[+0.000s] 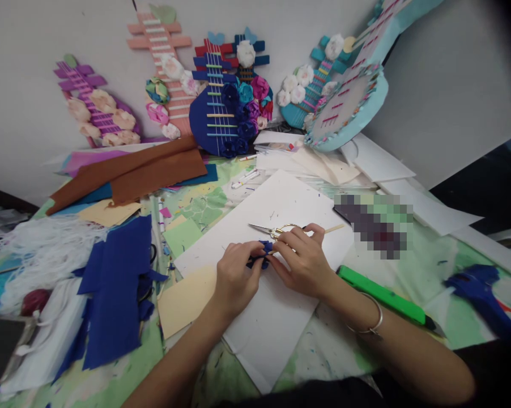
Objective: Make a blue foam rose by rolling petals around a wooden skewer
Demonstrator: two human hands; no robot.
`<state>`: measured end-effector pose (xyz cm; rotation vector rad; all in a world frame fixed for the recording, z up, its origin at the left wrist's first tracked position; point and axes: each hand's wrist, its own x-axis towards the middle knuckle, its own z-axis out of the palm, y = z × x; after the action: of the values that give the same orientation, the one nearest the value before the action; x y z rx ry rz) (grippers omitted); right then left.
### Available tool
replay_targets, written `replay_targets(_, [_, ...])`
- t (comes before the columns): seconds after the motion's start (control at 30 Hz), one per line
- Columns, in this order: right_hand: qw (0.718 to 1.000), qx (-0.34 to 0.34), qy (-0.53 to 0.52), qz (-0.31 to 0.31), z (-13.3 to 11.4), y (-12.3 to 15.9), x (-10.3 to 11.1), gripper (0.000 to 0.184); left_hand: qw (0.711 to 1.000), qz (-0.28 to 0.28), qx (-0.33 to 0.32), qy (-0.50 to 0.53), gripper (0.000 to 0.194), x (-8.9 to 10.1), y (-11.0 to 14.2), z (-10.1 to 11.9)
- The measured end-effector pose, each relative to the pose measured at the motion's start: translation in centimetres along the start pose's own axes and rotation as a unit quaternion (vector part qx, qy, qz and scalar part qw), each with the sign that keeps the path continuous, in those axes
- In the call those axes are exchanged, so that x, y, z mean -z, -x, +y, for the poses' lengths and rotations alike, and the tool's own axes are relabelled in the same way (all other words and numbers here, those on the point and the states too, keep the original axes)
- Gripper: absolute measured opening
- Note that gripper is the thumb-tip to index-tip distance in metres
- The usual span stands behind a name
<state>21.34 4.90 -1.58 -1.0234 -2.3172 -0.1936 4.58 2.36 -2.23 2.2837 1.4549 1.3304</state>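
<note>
Over a white sheet (268,334), my two hands meet at a small, folded piece of dark blue crepe paper (264,248). Its near edge is pinched between the thumb and fingers of my left hand (237,277). My right hand (302,258) is closed around a thin wooden stick (335,228), whose far end sticks out past the knuckles; the other end runs towards the blue piece. Just behind my fingers lie scissors (262,229) with gold handles, blades pointing left, partly covered by my right hand.
A green utility knife (383,294) and a blue glue gun (476,283) lie on the right. Blue crepe paper (115,294), white yarn (51,249) and a phone (4,345) are at left. Decorated paper guitars (208,122) lean on the wall behind brown paper (153,170).
</note>
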Motion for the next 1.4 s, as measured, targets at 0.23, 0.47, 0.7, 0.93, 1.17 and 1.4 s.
replay_targets(0.23, [1.000, 0.002, 0.005, 0.007, -0.12, 0.00, -0.01, 0.012, 0.999, 0.013, 0.031, 0.011, 0.017, -0.08, 0.14, 0.08])
replay_targets(0.47, [1.000, 0.007, 0.005, 0.011, -0.16, 0.01, -0.09, 0.011, 0.999, 0.012, 0.040, 0.017, 0.018, -0.08, 0.10, 0.14])
replay_targets(0.7, [1.000, 0.010, 0.003, 0.012, -0.18, -0.08, -0.02, 0.011, 0.994, -0.001, 0.096, 0.044, 0.026, -0.11, 0.37, 0.01])
replay_targets(0.93, [1.000, 0.010, 0.002, 0.004, -0.18, 0.04, -0.07, 0.012, 0.990, -0.009, 0.127, 0.063, 0.027, -0.09, 0.29, 0.08])
replay_targets(1.17, [1.000, 0.008, 0.000, 0.001, -0.18, -0.03, -0.12, 0.012, 0.992, -0.008, 0.115, 0.058, 0.025, -0.10, 0.27, -0.01])
replay_targets(1.4, [1.000, 0.010, 0.000, 0.002, -0.23, 0.02, -0.05, 0.011, 0.992, -0.013, 0.114, 0.059, 0.025, -0.11, 0.26, 0.01])
